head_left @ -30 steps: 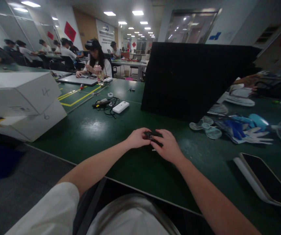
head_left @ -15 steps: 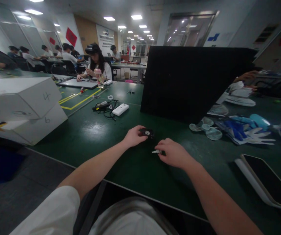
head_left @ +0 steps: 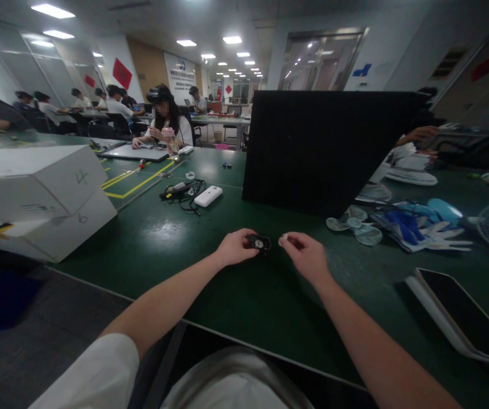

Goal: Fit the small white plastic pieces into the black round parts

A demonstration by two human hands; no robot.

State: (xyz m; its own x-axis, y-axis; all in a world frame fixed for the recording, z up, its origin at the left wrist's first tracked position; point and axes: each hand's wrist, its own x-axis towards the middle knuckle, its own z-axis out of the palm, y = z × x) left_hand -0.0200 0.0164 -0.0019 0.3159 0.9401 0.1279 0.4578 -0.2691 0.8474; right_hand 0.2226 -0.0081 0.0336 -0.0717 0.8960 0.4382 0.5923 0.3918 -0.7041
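My left hand (head_left: 236,247) grips a small black housing (head_left: 260,243) with a pale round disc showing on its upper face. The fingers close on its left end, just above the green table (head_left: 227,307). A short gap to the right, my right hand (head_left: 306,253) pinches a small white part (head_left: 283,239) between thumb and fingertips. Most of that white part is hidden by the fingers, so its kind does not show. The housing and the white part are apart.
A black panel (head_left: 313,153) stands upright ahead. White boxes (head_left: 69,184) are stacked at left. A white power bank (head_left: 208,196) lies near black cables (head_left: 180,192). To the right are fan blades (head_left: 357,224), gloves (head_left: 419,227) and a phone (head_left: 461,312). A person (head_left: 165,122) sits across.
My right hand left the black housing, picked up the small white part from the table, and raised it toward the housing. My left hand kept hold of the housing.
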